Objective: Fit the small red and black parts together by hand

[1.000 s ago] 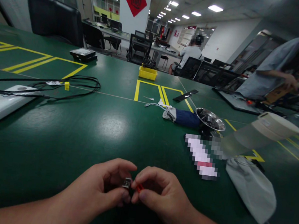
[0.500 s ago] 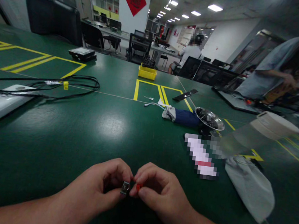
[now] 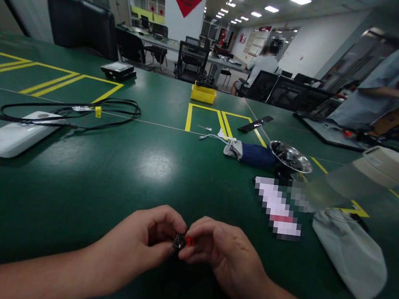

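My left hand [image 3: 146, 242] is closed, with thumb and fingertips pinching a small dark box-shaped part [image 3: 178, 241]; bright bits show on its open face. Right beside it, my right hand [image 3: 229, 250] is closed and holds a tiny red plastic part [image 3: 190, 241] at its fingertips. The two parts face each other just above the green table [image 3: 106, 196], almost meeting. Whether they touch I cannot tell. My right fingers partly cover the red part.
Beyond my right hand lie a phone [image 3: 277, 210], a cloth pouch [image 3: 352, 255], a tilted bottle [image 3: 349, 177] and a metal bowl [image 3: 308, 168] of dark pieces. A white power bank [image 3: 15, 139] with a looped black cable [image 3: 107, 128] lies left. A person [image 3: 381, 94] stands far right.
Both hands appear slightly further right and higher as the view shifts. The dark part has turned, and the two parts are closer together. My right thumb has moved back from the red part.
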A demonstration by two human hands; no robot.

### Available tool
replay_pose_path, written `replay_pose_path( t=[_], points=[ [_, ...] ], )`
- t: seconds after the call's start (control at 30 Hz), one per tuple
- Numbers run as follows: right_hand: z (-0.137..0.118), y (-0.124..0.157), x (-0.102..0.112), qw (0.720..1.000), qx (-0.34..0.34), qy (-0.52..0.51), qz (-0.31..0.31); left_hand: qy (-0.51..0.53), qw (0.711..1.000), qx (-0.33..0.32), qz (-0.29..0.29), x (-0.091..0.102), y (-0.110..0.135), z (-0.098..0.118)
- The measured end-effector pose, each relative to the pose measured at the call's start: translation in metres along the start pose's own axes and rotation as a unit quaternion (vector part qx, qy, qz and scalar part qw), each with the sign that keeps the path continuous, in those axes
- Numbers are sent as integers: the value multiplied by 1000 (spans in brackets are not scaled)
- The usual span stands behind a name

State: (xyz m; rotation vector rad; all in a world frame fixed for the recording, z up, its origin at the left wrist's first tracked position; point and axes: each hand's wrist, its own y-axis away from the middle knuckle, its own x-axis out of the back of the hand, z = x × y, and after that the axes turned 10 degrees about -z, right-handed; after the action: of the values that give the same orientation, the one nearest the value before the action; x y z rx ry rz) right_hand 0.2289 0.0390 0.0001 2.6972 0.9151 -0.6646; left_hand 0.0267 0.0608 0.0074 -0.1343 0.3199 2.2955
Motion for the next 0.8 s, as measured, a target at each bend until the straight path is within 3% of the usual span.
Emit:
replay_pose_path(
  t=[0.43,0.8],
  points=[
    [0,-2,0,1000,1,-26,0,12,1000,22,15,2,0,2],
    [4,-2,-1,996,-27,52,65,-45,998,36,28,1,1,1]
  ],
)
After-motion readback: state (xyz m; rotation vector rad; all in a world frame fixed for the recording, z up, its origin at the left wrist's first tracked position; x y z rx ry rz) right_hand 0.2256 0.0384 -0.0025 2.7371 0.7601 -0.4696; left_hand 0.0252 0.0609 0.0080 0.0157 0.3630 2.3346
